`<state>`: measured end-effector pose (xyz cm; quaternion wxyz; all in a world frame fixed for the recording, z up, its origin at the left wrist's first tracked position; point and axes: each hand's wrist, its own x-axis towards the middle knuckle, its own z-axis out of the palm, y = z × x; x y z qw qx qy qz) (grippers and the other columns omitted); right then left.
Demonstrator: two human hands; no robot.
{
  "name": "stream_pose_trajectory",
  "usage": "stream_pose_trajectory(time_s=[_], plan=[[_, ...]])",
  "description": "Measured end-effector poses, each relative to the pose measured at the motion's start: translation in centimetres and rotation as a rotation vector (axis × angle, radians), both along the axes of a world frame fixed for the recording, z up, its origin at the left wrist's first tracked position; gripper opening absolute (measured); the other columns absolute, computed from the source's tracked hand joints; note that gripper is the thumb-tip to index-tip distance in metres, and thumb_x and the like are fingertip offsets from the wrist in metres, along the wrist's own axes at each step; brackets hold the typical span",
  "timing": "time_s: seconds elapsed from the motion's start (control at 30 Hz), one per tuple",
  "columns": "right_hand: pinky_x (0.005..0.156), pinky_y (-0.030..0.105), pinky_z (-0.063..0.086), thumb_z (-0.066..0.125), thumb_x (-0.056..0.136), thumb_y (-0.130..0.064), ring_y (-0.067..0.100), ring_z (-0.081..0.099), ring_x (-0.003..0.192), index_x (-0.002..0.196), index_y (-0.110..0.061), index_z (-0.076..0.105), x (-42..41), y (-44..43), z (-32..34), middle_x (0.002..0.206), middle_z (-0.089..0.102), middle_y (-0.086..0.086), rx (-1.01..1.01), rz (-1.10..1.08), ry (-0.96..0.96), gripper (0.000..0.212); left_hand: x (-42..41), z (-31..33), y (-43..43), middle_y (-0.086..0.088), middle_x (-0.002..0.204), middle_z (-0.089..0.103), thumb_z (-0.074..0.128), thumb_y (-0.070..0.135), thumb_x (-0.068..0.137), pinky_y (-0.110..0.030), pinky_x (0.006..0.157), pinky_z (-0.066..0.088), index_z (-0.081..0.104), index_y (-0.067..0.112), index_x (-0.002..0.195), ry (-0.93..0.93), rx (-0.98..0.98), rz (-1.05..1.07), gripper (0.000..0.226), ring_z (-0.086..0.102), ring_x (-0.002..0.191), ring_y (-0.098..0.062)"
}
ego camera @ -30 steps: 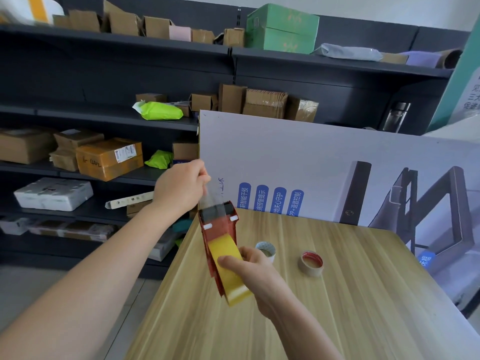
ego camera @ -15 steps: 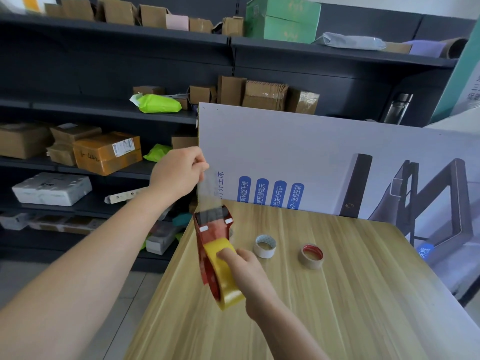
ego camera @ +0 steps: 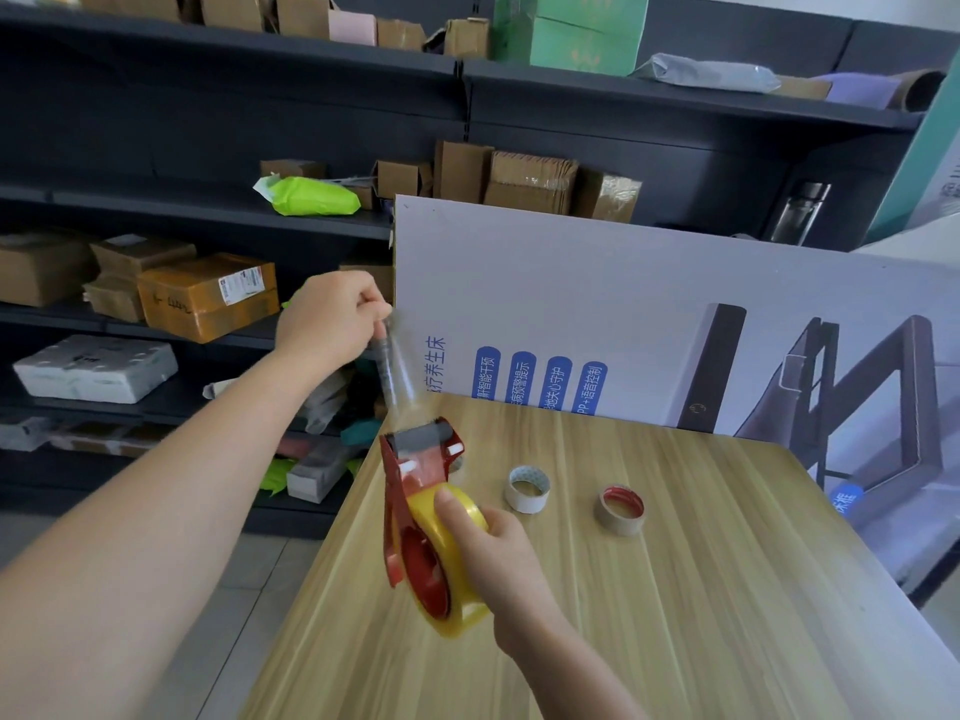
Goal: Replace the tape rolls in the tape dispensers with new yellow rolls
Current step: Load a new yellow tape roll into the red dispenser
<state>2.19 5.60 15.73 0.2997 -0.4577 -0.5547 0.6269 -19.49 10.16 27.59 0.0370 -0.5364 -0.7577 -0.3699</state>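
The right hand is closed around a red tape dispenser loaded with a yellow roll, thumb pressed on the roll's outer face; the unit is held tilted above the near left part of the wooden table, head end uppermost. The left hand is raised above the dispenser with fingers pinched shut on the free end of a clear tape strip, which runs taut from the pinch down to the dispenser's head. Two near-empty tape cores rest on the table right of the dispenser: a white core and, further right, a red-lined core, standing apart. A printed board leans behind the table.
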Motion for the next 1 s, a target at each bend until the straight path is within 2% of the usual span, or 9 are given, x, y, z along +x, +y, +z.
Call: stream_pose_trajectory(time_s=[0.1, 0.2, 0.3, 0.37, 0.5, 0.63, 0.73, 0.87, 1.0], plan=[[0.048, 0.014, 0.049, 0.065, 0.083, -0.045, -0.003, 0.065, 0.057, 0.079, -0.028, 0.057, 0.1, 0.1, 0.1, 0.073, 0.065, -0.012, -0.015, 0.082, -0.026, 0.019, -0.7, 0.1, 0.2, 0.008, 0.068, 0.068, 0.053, 0.021, 0.092, -0.041, 0.070, 0.056, 0.060, 0.022, 0.073, -0.024, 0.000, 0.029, 0.020, 0.064, 0.067, -0.014], [0.072, 0.036, 0.058, 0.067, 0.065, -0.040, 0.014, 0.068, 0.075, 0.093, -0.016, 0.063, 0.0, 0.0, -0.3, 0.081, 0.065, 0.000, -0.018, 0.126, -0.059, 0.037, -1.6, 0.6, 0.6, 0.007, 0.069, 0.068, 0.053, 0.022, 0.092, -0.044, 0.073, 0.056, 0.061, 0.021, 0.076, -0.010, 0.018, 0.053, 0.018, 0.064, 0.069, -0.015], [0.049, 0.015, 0.048, 0.063, 0.073, -0.033, 0.001, 0.062, 0.053, 0.083, -0.016, 0.061, 0.1, -0.2, -0.8, 0.063, 0.062, -0.010, -0.046, 0.099, -0.027, 0.020, -2.1, 1.0, 0.8, 0.008, 0.068, 0.069, 0.059, 0.023, 0.090, -0.044, 0.074, 0.057, 0.063, 0.023, 0.071, -0.021, -0.038, 0.002, 0.020, 0.066, 0.064, -0.015], [0.041, 0.010, 0.040, 0.060, 0.070, -0.036, -0.001, 0.052, 0.042, 0.075, -0.018, 0.056, 0.1, -0.3, -0.9, 0.051, 0.054, -0.014, -0.052, 0.085, -0.027, 0.019, -2.3, 0.5, 1.0, 0.006, 0.068, 0.067, 0.063, 0.025, 0.088, -0.043, 0.073, 0.057, 0.063, 0.024, 0.067, -0.037, -0.033, 0.014, 0.021, 0.066, 0.065, -0.017], [0.048, 0.016, 0.038, 0.056, 0.060, -0.040, 0.007, 0.045, 0.052, 0.075, -0.020, 0.055, 0.1, -0.5, -1.1, 0.064, 0.050, -0.006, 0.009, 0.032, -0.023, 0.025, -2.7, -1.1, 1.2, 0.002, 0.074, 0.066, 0.065, 0.027, 0.087, -0.043, 0.070, 0.057, 0.062, 0.025, 0.066, -0.062, -0.023, 0.058, 0.022, 0.065, 0.071, -0.021], [0.063, 0.029, 0.040, 0.058, 0.061, -0.038, 0.015, 0.050, 0.067, 0.086, -0.006, 0.063, 0.7, -0.3, -0.6, 0.071, 0.054, 0.000, 0.027, 0.008, 0.030, 0.041, -3.3, -2.2, 1.3, 0.000, 0.075, 0.069, 0.068, 0.026, 0.085, -0.039, 0.068, 0.056, 0.065, 0.024, 0.066, -0.099, -0.054, 0.087, 0.019, 0.064, 0.069, -0.020], [0.066, 0.034, 0.040, 0.061, 0.059, -0.036, 0.018, 0.052, 0.070, 0.080, -0.005, 0.063, 1.1, 0.1, -0.1, 0.069, 0.056, 0.001, 0.027, -0.034, 0.079, 0.037, -3.8, -3.6, 1.2, 0.001, 0.081, 0.069, 0.073, 0.022, 0.080, -0.037, 0.070, 0.056, 0.065, 0.025, 0.070, -0.189, -0.108, 0.097, 0.013, 0.066, 0.071, -0.021], [0.065, 0.033, 0.044, 0.063, 0.058, -0.034, 0.013, 0.057, 0.063, 0.067, -0.019, 0.065, 1.6, 0.6, 0.4, 0.058, 0.060, -0.009, 0.002, -0.062, 0.128, 0.017, -3.6, -6.2, 1.2, -0.006, 0.074, 0.065, 0.070, 0.007, 0.082, -0.029, 0.048, 0.051, 0.059, 0.015, 0.073, -0.399, -0.108, 0.076, 0.016, 0.063, 0.054, -0.018], [0.062, 0.034, 0.046, 0.064, 0.059, -0.032, 0.021, 0.058, 0.064, 0.059, -0.021, 0.068, 1.9, 0.8, 0.8, 0.060, 0.060, 0.000, -0.023, -0.080, 0.190, 0.012, -2.6, -9.0, 0.3, -0.004, 0.070, 0.062, 0.064, 0.001, 0.084, -0.026, 0.046, 0.049, 0.064, 0.015, 0.074, -0.575, -0.178, -0.012, 0.018, 0.057, 0.059, -0.017]])
